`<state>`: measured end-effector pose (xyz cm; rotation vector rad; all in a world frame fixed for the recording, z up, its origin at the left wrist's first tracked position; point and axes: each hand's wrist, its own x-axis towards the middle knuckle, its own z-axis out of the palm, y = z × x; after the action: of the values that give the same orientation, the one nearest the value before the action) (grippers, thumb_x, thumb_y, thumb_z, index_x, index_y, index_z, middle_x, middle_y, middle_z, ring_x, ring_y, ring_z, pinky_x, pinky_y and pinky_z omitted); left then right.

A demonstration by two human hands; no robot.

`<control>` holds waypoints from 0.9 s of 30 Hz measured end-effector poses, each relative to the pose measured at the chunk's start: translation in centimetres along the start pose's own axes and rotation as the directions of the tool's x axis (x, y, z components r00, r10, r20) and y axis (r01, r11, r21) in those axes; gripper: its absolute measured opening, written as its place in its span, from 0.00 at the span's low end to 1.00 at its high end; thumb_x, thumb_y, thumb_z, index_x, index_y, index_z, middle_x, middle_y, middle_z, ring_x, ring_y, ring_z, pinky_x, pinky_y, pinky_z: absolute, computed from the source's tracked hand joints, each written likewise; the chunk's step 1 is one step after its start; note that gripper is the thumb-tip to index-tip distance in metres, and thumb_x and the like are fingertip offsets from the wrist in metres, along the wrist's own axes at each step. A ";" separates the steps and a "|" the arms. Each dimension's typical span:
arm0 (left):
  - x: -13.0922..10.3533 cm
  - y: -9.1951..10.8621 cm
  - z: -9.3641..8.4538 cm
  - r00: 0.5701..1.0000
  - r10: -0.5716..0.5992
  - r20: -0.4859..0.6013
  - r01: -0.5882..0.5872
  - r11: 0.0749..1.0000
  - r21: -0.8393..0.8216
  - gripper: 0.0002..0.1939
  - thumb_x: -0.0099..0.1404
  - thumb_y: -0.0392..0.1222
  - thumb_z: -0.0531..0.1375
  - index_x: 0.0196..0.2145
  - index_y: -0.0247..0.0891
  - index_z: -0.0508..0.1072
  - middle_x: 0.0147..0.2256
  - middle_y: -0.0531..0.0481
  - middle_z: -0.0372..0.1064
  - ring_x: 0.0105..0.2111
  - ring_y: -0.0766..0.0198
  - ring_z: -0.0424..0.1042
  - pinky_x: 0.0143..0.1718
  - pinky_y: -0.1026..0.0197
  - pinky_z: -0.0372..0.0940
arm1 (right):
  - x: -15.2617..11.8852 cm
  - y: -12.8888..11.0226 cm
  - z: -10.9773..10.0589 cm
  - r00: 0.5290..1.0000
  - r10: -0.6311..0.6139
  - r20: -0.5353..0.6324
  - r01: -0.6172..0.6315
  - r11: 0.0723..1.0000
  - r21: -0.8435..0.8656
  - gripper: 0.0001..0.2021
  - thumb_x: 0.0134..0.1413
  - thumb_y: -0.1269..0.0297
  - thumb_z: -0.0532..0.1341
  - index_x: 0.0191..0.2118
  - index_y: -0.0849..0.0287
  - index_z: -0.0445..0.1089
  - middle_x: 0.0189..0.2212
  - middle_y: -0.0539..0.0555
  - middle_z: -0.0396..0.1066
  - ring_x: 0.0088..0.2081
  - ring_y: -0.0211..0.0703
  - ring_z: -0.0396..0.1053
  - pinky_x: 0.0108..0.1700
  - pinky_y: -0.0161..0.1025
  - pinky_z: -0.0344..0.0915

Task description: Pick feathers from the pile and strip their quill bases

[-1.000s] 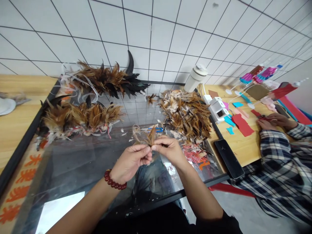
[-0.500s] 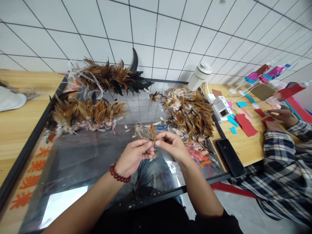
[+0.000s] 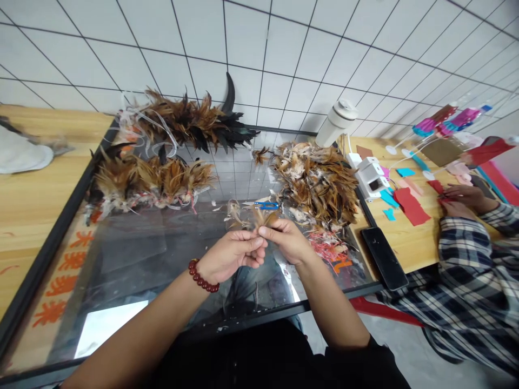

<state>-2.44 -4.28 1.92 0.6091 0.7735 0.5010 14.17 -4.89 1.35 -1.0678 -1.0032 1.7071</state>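
Note:
Brown feathers (image 3: 263, 217) stand up between my fingertips over the glass top. My left hand (image 3: 237, 249), below a dark red bead bracelet, pinches their base from the left. From the right my right hand (image 3: 285, 239) grips the same feathers with thumb and forefinger. Just beyond the hands lie blue snips (image 3: 266, 206). A large pile of brown and white feathers (image 3: 318, 181) is to the right, with red and pink strings (image 3: 329, 247) in front of it. Bundled feathers (image 3: 152, 181) lie in a row at the left.
Darker feathers (image 3: 190, 121) lie along the tiled wall. A white bottle (image 3: 336, 123), a white power block (image 3: 370, 178) and a black phone (image 3: 384, 258) stand or lie right. Further right, a person in a plaid sleeve (image 3: 464, 243) handles red material.
The view has shifted slightly. The feathers between my hands now lean and spread differently, and the blue snips show more fully. The other person's hands have come closer together.

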 end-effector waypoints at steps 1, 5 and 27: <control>0.0 0.0 0.0 1.000 -0.015 0.015 0.015 1.000 -0.006 0.14 0.51 0.46 0.69 0.28 0.30 0.77 0.24 0.46 0.73 0.23 0.67 0.73 0.26 0.67 0.69 | 0.0 0.1 0.0 0.999 0.000 -0.039 0.001 1.000 0.011 0.11 0.41 0.57 0.71 0.27 0.59 0.76 0.21 0.47 0.71 0.26 0.33 0.66 0.34 0.34 0.64; -0.2 0.1 0.3 0.999 -0.025 0.027 0.026 0.999 -0.045 0.16 0.54 0.47 0.68 0.34 0.30 0.78 0.35 0.39 0.77 0.33 0.60 0.77 0.34 0.61 0.72 | 0.2 0.5 -0.1 0.990 -0.031 -0.140 0.029 0.999 -0.013 0.11 0.37 0.57 0.72 0.25 0.59 0.76 0.21 0.47 0.72 0.23 0.33 0.65 0.30 0.34 0.63; 0.2 0.8 0.0 0.901 0.286 -0.327 -0.384 0.876 -0.293 0.07 0.51 0.37 0.69 0.29 0.32 0.77 0.30 0.48 0.74 0.32 0.66 0.74 0.35 0.65 0.69 | -0.4 -0.1 -0.8 0.777 -0.620 0.112 0.433 0.398 -0.809 0.17 0.52 0.57 0.65 0.47 0.54 0.69 0.34 0.53 0.68 0.34 0.41 0.65 0.38 0.41 0.66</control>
<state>-2.47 -3.60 2.35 0.3404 0.8154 1.0438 15.06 -5.05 1.32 -1.2298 -1.8286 0.5162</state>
